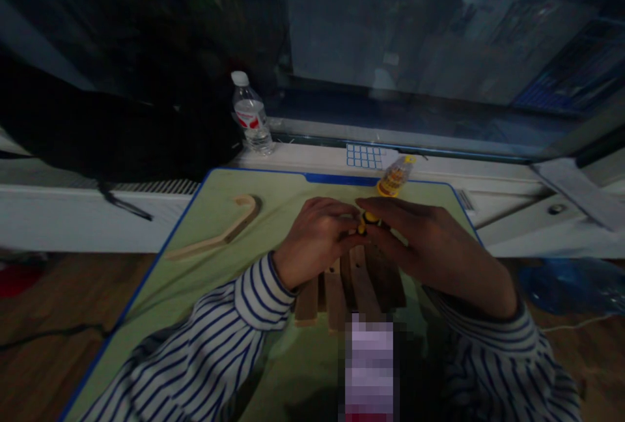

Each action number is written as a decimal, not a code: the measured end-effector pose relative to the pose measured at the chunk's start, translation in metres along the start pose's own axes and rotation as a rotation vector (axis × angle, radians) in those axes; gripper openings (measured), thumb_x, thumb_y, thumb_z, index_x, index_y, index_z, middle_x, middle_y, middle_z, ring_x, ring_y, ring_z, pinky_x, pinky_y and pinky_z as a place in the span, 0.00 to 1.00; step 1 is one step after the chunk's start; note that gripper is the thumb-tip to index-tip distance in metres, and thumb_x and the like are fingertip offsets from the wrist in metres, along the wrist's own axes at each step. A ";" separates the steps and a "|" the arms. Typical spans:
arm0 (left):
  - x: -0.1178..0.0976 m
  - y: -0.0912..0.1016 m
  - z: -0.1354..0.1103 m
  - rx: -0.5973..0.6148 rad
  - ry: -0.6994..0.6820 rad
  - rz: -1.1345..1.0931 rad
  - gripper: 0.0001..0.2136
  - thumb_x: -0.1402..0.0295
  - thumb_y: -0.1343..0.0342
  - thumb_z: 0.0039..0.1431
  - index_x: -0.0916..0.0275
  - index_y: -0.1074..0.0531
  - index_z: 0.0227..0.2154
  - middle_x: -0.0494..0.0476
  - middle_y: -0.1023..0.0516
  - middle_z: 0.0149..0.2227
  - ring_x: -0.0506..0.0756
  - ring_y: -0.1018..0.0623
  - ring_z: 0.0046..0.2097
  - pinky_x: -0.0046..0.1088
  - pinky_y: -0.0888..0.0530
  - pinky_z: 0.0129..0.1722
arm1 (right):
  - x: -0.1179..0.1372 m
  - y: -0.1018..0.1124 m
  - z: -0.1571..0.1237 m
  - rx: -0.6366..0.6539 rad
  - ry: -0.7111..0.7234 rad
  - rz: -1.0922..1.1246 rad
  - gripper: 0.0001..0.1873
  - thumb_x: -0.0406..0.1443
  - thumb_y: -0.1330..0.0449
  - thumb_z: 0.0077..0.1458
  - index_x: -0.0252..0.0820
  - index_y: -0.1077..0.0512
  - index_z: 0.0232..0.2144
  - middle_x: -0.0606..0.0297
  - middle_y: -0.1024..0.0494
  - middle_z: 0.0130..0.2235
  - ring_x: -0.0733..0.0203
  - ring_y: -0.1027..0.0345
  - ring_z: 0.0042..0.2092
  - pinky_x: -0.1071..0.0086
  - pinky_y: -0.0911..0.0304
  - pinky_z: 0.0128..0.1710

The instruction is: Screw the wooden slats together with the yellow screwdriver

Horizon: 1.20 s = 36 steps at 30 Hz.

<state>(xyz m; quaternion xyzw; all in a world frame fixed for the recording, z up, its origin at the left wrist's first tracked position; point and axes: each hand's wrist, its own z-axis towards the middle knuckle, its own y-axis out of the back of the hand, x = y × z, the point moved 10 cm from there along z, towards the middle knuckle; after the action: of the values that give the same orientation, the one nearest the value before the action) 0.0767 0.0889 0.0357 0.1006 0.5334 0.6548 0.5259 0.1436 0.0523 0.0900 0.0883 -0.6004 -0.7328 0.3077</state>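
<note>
My left hand point(319, 236) and my right hand point(424, 243) meet above the middle of the table, both with bent, closed fingers. Between their fingertips is a small yellow-and-black piece point(372, 217); its exact kind is too dark and small to tell. The right fingers close round it from the right, and the left fingertips pinch at its left end. Below the hands lie several wooden slats point(336, 298), side by side, with small dark holes near their far ends. My hands hide part of the slats.
A hook-shaped wooden piece point(227, 236) lies on the left of the green, blue-edged table point(195, 318). A small clear container with yellow ends point(396, 176) stands near the far edge. On the windowsill stands a water bottle point(252, 119). A dark cloth point(122, 129) hangs at left.
</note>
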 end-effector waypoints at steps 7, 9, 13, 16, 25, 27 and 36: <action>-0.001 0.000 0.000 0.012 0.000 0.002 0.08 0.63 0.41 0.59 0.57 0.22 0.39 0.53 0.22 0.44 0.58 0.26 0.46 0.41 0.34 0.48 | 0.000 0.001 0.002 -0.016 0.028 0.032 0.18 0.28 0.46 0.60 0.40 0.31 0.52 0.61 0.23 0.51 0.57 0.27 0.48 0.62 0.31 0.49; -0.002 0.000 0.000 0.025 -0.001 0.002 0.08 0.63 0.42 0.60 0.57 0.22 0.39 0.53 0.22 0.44 0.58 0.26 0.46 0.41 0.34 0.48 | -0.001 0.001 0.003 -0.011 0.012 0.008 0.16 0.28 0.46 0.60 0.40 0.30 0.50 0.61 0.22 0.50 0.56 0.26 0.47 0.61 0.31 0.48; -0.003 -0.001 0.000 0.061 -0.002 -0.005 0.08 0.63 0.44 0.61 0.56 0.23 0.41 0.53 0.23 0.46 0.59 0.27 0.47 0.42 0.34 0.49 | -0.004 0.001 0.004 -0.001 -0.018 -0.035 0.15 0.30 0.46 0.60 0.41 0.30 0.49 0.61 0.21 0.48 0.55 0.25 0.45 0.60 0.30 0.46; -0.002 -0.002 0.000 0.087 0.007 0.003 0.09 0.63 0.45 0.62 0.56 0.23 0.42 0.53 0.24 0.48 0.59 0.28 0.48 0.42 0.35 0.50 | -0.003 0.001 0.003 0.008 -0.023 -0.049 0.15 0.30 0.46 0.60 0.43 0.30 0.49 0.62 0.21 0.47 0.55 0.24 0.44 0.61 0.29 0.43; -0.002 -0.003 -0.001 0.128 0.015 0.007 0.09 0.64 0.46 0.63 0.57 0.24 0.43 0.55 0.25 0.49 0.59 0.29 0.51 0.42 0.35 0.51 | -0.002 0.001 0.003 0.028 -0.032 -0.090 0.12 0.32 0.45 0.61 0.43 0.30 0.47 0.63 0.20 0.45 0.55 0.24 0.42 0.62 0.30 0.41; -0.001 -0.004 -0.002 0.131 0.015 0.011 0.09 0.64 0.46 0.63 0.57 0.24 0.44 0.55 0.25 0.50 0.59 0.29 0.51 0.42 0.35 0.51 | -0.001 0.002 0.003 0.027 -0.030 -0.097 0.12 0.34 0.46 0.62 0.43 0.30 0.47 0.63 0.20 0.46 0.56 0.24 0.41 0.62 0.30 0.40; -0.003 -0.003 -0.002 0.128 0.006 0.011 0.10 0.65 0.47 0.64 0.59 0.26 0.45 0.56 0.25 0.50 0.60 0.29 0.52 0.42 0.35 0.52 | 0.000 0.003 0.004 0.009 -0.026 -0.117 0.12 0.36 0.47 0.63 0.45 0.31 0.47 0.65 0.20 0.46 0.55 0.24 0.42 0.61 0.29 0.40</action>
<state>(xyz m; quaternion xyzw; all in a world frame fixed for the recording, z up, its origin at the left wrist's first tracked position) 0.0782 0.0850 0.0333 0.1352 0.5752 0.6225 0.5131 0.1429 0.0554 0.0933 0.1151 -0.6017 -0.7479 0.2558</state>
